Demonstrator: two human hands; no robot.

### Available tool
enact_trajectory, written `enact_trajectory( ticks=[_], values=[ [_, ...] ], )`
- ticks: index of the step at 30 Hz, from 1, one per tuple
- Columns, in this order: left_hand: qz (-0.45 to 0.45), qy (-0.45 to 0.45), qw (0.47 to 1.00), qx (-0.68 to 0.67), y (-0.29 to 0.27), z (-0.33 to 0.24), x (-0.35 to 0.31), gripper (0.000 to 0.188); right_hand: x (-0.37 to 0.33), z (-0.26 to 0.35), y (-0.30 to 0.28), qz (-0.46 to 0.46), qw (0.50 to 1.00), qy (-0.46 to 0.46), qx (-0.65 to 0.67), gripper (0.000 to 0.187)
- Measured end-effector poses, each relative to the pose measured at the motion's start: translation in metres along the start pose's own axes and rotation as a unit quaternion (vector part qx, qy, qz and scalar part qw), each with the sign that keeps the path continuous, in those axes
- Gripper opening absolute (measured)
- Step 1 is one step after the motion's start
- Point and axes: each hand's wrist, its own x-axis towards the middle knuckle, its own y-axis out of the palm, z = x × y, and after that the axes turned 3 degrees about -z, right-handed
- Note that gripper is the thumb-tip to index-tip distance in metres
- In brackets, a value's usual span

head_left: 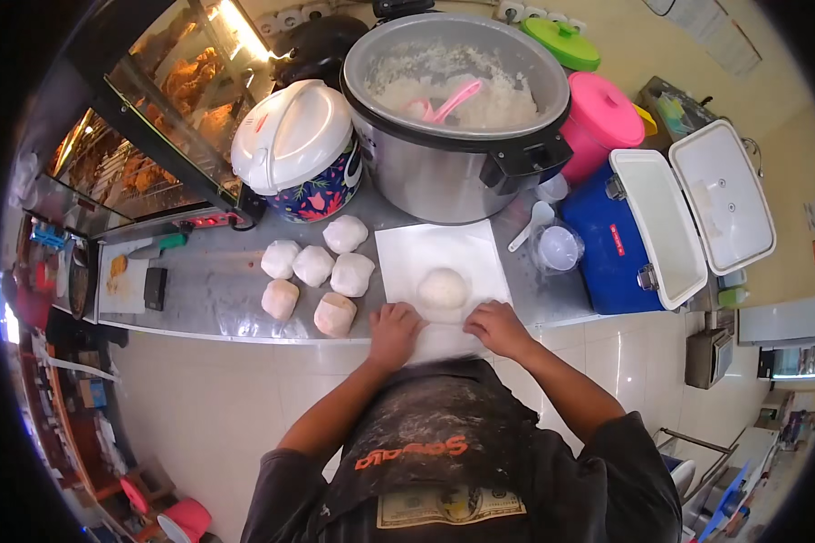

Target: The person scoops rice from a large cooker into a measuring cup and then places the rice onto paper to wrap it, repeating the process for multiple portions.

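Rice mound (443, 289) sits just right of centre in the frame, on the lower part of the white paper (407, 249). It lies just above your two hands and between them. It's nearly round, so no clear long axis; the paper's runs up and down the frame. Your left hand (396, 335) and right hand (501, 328) look about equally near; can't call one closer. Both have curled fingers, seemingly pinching the paper's lower part, one each side below the mound.

Edges: the counter (231, 317) ends right by your hands, and the paper's lower end passes over it toward your apron (444, 407). Up the frame, the big rice pot (426, 176) stands right at the paper's top edge, so tight there. Left, a narrow strip of counter separates the paper from six wrapped bundles (313, 266). Right, there's a wider gap below the white spoon (532, 224) and cups (560, 249), then the blue cooler (598, 235).
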Motion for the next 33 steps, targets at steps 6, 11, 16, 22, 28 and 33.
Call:
enact_trajectory(
  ticks=[6,11,16,22,28,33],
  values=[
    [-0.065,0.042,0.996,0.037,-0.037,-0.026,0.007,0.024,-0.001,0.031,-0.003,-0.09,0.99,0.024,-0.103,0.018],
    [0.034,0.124,0.992,0.019,-0.05,0.012,-0.008,0.019,-0.025,0.009,-0.008,-0.033,0.977,0.01,-0.211,0.019],
    [0.072,0.028,0.982,-0.171,-0.078,0.021,-0.026,0.017,-0.049,0.02,-0.027,-0.024,0.999,-0.038,-0.008,0.022],
    [0.124,-0.196,0.923,-0.307,-0.072,0.034,-0.008,0.043,-0.025,0.007,-0.012,-0.028,0.953,0.174,0.244,0.042],
    [0.126,-0.245,0.96,-0.056,-0.028,0.018,-0.008,0.037,-0.024,0.001,0.003,0.044,0.972,0.224,0.058,0.038],
    [-0.045,0.084,0.984,0.15,-0.045,-0.016,-0.06,0.045,-0.007,0.018,-0.009,-0.051,0.972,0.214,-0.077,0.034]
  ],
)
